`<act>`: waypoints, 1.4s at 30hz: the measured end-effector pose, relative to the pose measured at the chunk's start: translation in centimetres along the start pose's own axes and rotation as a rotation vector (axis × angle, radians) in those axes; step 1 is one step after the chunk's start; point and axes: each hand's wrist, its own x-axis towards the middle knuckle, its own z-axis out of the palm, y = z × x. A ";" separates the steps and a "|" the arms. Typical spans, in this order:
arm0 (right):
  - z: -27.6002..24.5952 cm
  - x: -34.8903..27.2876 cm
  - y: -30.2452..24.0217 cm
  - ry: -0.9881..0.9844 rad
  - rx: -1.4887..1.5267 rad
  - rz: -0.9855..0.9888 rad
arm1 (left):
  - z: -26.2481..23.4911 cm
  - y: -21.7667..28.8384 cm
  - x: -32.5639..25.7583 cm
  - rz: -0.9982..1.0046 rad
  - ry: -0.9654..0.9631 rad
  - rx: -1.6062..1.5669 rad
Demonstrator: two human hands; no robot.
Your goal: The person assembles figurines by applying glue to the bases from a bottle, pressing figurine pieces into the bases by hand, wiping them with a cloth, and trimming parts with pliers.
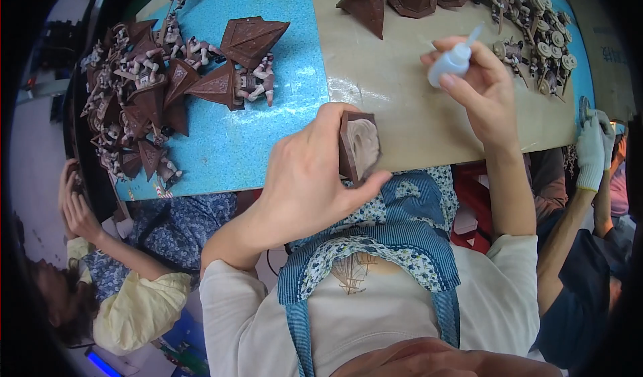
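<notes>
My left hand is closed around a dark brown angular piece just over the near edge of the table. Its hollow-looking, pale beige swirled side faces to the right. Farther right and higher, my right hand grips a small translucent squeeze bottle between thumb and fingers. The bottle tilts, its thin nozzle pointing up and to the right. Bottle and brown piece are well apart.
Small figures with brown pointed parts pile up on the blue mat at left. Loose brown pieces lie at the far edge, with several cream-and-brown figures at right. A co-worker's hand and another's gloved hand flank the table.
</notes>
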 end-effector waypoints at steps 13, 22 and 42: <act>-1.3 0.5 0.1 0.139 -0.709 -0.303 | -0.5 -1.2 0.9 0.485 0.442 0.226; -10.9 -0.1 -0.4 0.548 -1.444 -0.038 | 0.6 -1.2 2.0 0.563 0.689 0.163; -3.4 -5.2 -2.9 0.273 -0.313 0.032 | 0.0 -2.2 3.4 0.740 1.063 -0.017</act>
